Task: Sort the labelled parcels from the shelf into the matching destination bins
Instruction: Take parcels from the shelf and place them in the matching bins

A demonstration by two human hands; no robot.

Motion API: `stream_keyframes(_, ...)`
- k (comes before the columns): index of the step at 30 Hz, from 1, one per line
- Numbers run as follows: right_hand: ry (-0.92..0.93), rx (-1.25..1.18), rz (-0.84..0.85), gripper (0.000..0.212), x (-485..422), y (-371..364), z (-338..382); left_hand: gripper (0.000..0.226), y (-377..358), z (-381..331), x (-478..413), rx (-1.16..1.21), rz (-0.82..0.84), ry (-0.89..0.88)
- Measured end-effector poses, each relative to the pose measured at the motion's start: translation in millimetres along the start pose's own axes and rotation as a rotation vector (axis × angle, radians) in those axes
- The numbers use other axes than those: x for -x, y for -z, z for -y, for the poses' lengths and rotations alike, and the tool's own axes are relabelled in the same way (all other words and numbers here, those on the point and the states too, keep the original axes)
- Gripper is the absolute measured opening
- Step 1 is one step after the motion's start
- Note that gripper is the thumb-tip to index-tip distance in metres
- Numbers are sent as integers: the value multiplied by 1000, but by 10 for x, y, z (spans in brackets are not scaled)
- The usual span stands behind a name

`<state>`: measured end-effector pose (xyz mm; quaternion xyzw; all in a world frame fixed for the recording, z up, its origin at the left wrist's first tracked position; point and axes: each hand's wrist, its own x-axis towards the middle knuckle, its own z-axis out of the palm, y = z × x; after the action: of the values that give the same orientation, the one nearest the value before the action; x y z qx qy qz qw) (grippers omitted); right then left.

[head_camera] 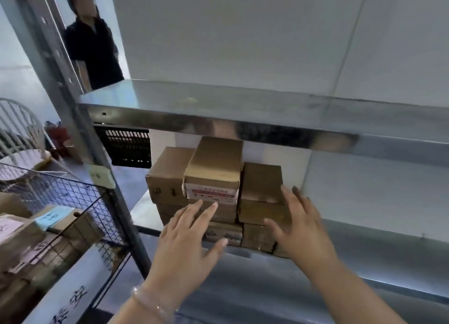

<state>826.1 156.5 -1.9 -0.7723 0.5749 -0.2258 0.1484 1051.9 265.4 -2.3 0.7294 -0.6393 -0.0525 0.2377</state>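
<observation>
Several brown cardboard parcels are stacked on the metal shelf (364, 255). The top parcel (215, 168) carries a white label with red print on its front and leans on the stack. A parcel (167, 175) sits left of it and another parcel (261, 180) right of it. My left hand (187, 236) is spread in front of the stack's lower left, holding nothing. My right hand (301, 224) is spread at the stack's right side, fingers near the right parcel; contact is unclear. At the lower left, a black wire bin (73, 192) holds labelled parcels.
An upper metal shelf (218, 110) overhangs the stack closely. A grey shelf upright (80, 134) stands between shelf and wire bin. A black plastic crate (126, 146) sits behind the upright. A person in dark clothes (92, 44) stands at the far left. A white chair (17, 127) is behind the bin.
</observation>
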Motion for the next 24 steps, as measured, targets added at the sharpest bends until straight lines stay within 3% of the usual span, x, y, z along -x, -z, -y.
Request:
stream_keyframes(4,-158,-22,16,80,-188,-16,-624,71,-201,-206,2,8,26,49)
stream_keyframes(8,-333,-27,188,86,-398,-232,-1053,71,-403,-369,24,-4,43,82)
stream_keyframes(12,-534,-400,295,98,-585,-401,-1234,72,-567,-498,55,-13,65,101)
stream_keyframes(14,-584,-529,334,85,-592,-475,-1301,72,-623,-540,56,-27,80,108)
stream_keyframes(19,-612,-624,281,64,-536,-527,-1364,70,-720,-633,29,-30,99,122)
stream_keyframes(24,-614,-727,203,64,-412,-351,-1411,67,-782,-740,-11,-13,113,90)
